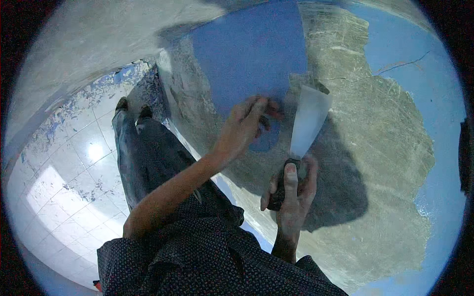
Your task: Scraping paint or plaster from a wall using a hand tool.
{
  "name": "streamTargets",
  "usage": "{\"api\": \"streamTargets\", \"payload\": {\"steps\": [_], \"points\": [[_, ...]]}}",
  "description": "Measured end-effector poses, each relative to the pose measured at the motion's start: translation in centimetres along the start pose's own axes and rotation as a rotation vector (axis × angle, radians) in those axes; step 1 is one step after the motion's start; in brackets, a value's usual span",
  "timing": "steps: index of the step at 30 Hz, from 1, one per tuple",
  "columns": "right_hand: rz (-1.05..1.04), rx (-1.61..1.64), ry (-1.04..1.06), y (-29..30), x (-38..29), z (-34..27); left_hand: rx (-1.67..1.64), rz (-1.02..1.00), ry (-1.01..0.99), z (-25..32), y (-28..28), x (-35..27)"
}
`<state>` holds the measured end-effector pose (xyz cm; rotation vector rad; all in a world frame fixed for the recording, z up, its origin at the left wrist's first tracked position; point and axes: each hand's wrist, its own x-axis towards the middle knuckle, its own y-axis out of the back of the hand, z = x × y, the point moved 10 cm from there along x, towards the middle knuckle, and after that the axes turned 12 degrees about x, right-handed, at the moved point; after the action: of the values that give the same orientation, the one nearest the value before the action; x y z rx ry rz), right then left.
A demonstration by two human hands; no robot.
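My right hand (292, 196) grips the dark handle (278, 192) of a scraper, thumb along its upper end. The scraper's broad metal blade (309, 118) points away from me, in front of the wall (385, 155). To its left, my left hand (246, 124) has loosely curled fingers set apart, with nothing visible in them; motion blurs it slightly. Behind this hand is a patch of blue paint (251, 55) on the wall, which shows bare grey plaster around it. Whether the blade or the left fingers touch the wall, I cannot tell.
More blue paint (400, 48) borders the bare plaster on the right, with a thin crack (401, 64) running through it. Paint flakes (129, 74) litter the tiled floor (83, 148), thickest at the wall's foot. A dark object (464, 159) shows at the right rim.
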<state>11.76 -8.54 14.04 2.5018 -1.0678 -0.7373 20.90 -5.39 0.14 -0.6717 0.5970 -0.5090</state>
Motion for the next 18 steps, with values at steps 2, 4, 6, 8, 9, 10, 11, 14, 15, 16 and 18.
{"api": "streamTargets", "payload": {"steps": [2, 4, 6, 8, 9, 10, 11, 14, 15, 16, 18], "points": [[0.019, -0.089, 0.177, 0.0, -0.2, -2.1, -0.153, -0.062, -0.041, 0.9, -1.7, -0.6], [-0.002, -0.273, 0.292, 0.6, 0.9, -1.7, -0.303, -0.103, -0.089, 1.8, -2.9, -0.2], [0.039, -0.542, 0.343, -0.2, 0.9, -2.6, 0.017, -0.061, -0.258, 3.2, -3.5, 0.6], [0.05, -0.589, 0.4, -0.2, 0.8, -2.9, 0.02, -0.116, -0.218, 2.9, -3.9, 1.6], [0.075, -0.628, 0.457, -0.4, 0.6, -3.6, 0.03, -0.188, -0.179, 2.6, -4.7, 2.0], [0.084, -0.638, 0.463, -0.9, 0.7, -3.7, 0.02, -0.197, -0.183, 2.9, -4.9, 2.2], [0.143, -0.693, 0.458, -1.3, 0.8, -3.9, -0.039, -0.193, -0.128, 2.6, -4.9, 2.5], [0.166, -0.803, 0.566, -0.9, 0.8, -4.0, -0.087, -0.205, -0.074, 2.1, -4.9, 2.3], [0.119, -0.841, 0.709, -1.8, 0.4, -4.7, -0.068, -0.212, -0.104, 2.4, -4.7, 2.4], [0.109, -0.84, 0.714, -1.9, 0.4, -4.8, -0.069, -0.203, -0.109, 2.5, -4.6, 2.6], [0.149, -0.793, 0.567, -1.0, 0.7, -4.9, -0.023, -0.15, -0.181, 3.2, -4.9, 3.0]]}}
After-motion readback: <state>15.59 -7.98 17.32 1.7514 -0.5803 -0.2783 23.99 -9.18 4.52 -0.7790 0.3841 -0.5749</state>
